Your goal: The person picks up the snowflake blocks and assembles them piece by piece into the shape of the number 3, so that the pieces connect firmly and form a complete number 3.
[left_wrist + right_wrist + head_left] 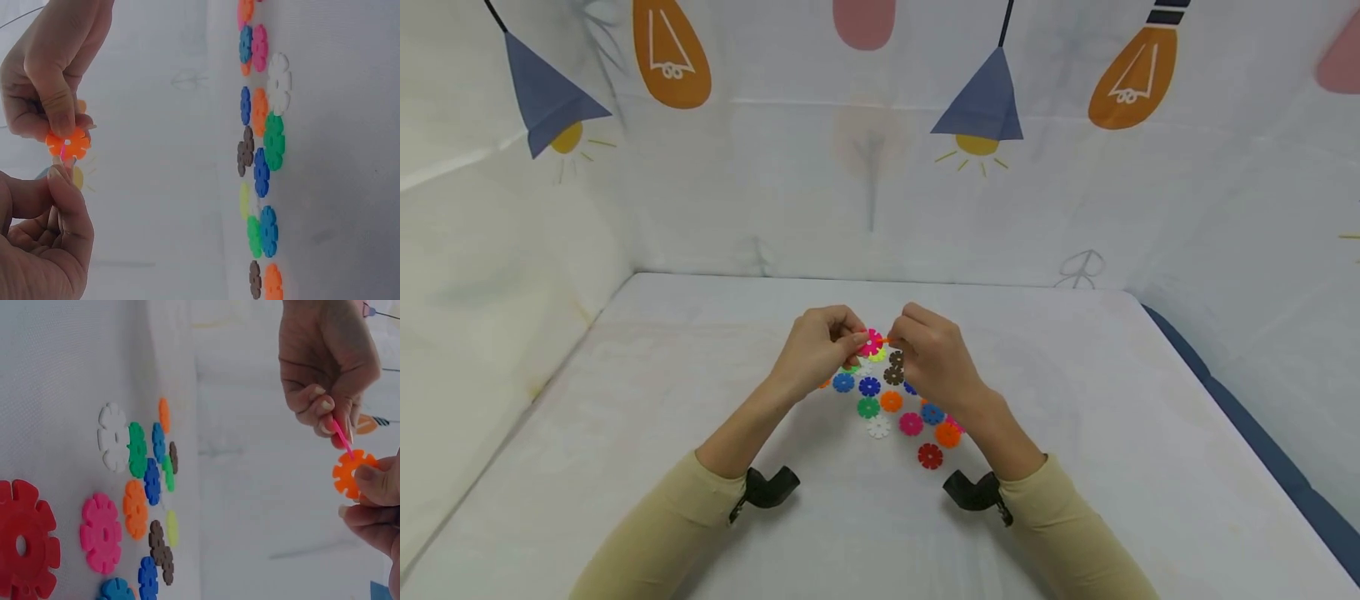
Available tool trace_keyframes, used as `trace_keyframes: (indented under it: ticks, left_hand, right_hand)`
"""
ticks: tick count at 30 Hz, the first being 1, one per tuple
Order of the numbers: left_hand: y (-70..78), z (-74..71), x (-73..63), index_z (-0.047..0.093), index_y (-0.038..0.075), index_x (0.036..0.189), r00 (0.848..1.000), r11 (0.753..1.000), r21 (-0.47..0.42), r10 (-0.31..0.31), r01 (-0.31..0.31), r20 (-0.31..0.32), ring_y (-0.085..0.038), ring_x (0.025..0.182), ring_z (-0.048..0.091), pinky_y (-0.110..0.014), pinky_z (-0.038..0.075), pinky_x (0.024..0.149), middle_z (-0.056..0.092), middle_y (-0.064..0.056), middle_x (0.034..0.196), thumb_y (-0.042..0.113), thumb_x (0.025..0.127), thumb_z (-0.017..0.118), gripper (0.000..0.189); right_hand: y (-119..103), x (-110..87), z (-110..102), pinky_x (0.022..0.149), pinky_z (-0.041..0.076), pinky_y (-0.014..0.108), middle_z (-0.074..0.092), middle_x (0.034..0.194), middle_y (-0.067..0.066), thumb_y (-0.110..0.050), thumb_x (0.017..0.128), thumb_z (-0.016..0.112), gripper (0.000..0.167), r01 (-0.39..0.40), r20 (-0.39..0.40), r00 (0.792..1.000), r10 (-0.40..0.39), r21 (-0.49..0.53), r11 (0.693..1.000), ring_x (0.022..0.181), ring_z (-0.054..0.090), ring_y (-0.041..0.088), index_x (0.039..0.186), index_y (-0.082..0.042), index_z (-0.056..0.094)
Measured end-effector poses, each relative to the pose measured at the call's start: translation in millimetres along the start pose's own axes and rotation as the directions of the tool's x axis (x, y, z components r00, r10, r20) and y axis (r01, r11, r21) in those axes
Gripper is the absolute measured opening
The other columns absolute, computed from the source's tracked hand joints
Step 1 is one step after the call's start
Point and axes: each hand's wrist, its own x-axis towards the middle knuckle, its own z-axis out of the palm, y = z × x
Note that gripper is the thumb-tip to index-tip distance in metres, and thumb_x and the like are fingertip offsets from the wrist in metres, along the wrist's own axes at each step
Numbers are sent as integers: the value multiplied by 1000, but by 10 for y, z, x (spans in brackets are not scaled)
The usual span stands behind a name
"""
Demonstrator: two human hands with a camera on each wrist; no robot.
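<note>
Both hands are raised over the table, close together. My left hand pinches a pink notched disc between thumb and fingers. In my right hand an orange notched disc is pinched by thumb and fingertips. The two flower-shaped discs meet at their edges and stand crosswise; in the right wrist view the pink one shows edge-on against the orange one's rim. Below the hands several more such discs lie scattered, among them a red disc, a white disc and a green disc.
The discs lie on a white-covered table. A white cloth wall printed with lamps and bulbs rises behind it. Each wrist carries a black camera, the left camera and the right camera. Dark blue material edges the right side.
</note>
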Motion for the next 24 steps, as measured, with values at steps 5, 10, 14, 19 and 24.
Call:
trace_keyframes:
  ticks: [5,10,14,19,24]
  left_hand:
    - [-10,31,4,66,4,91,1000,1000,5,5,-5,8,-31,67,67,-45,60,68,66,-13,77,11,96,64,9]
    - [-20,15,14,66,4,93,999,1000,4,2,-2,32,-37,73,68,-43,60,68,67,-15,79,13,96,63,9]
    - [-34,-22,34,65,5,96,997,1000,16,22,-23,70,-33,73,69,-35,59,67,68,-13,80,15,97,63,11]
    - [-31,-75,46,65,7,101,990,1000,-1,20,-20,138,-29,79,71,-31,60,72,69,-10,85,19,98,63,13]
    - [-53,-97,64,65,6,105,983,999,-41,5,3,185,-27,83,72,-33,61,79,69,-13,91,21,98,62,16]
  right_hand:
    - [37,-36,45,56,49,17,52,69,6,20,82,60,24,26,-30,999,-25,31,999,60,52,15,72,-2,62]
    - [71,-54,72,57,49,16,51,69,6,19,83,62,23,36,-35,999,-34,52,998,61,53,15,73,-1,62]
    - [102,-30,48,60,52,18,53,72,6,15,84,67,18,49,-17,999,-49,54,997,65,56,15,76,-1,65]
    - [118,0,8,66,56,19,57,78,6,9,85,70,11,58,5,998,-59,121,991,70,59,15,80,0,69]
    - [136,-4,23,69,57,20,61,82,6,6,87,69,7,59,8,998,-61,157,986,74,62,15,84,1,71]
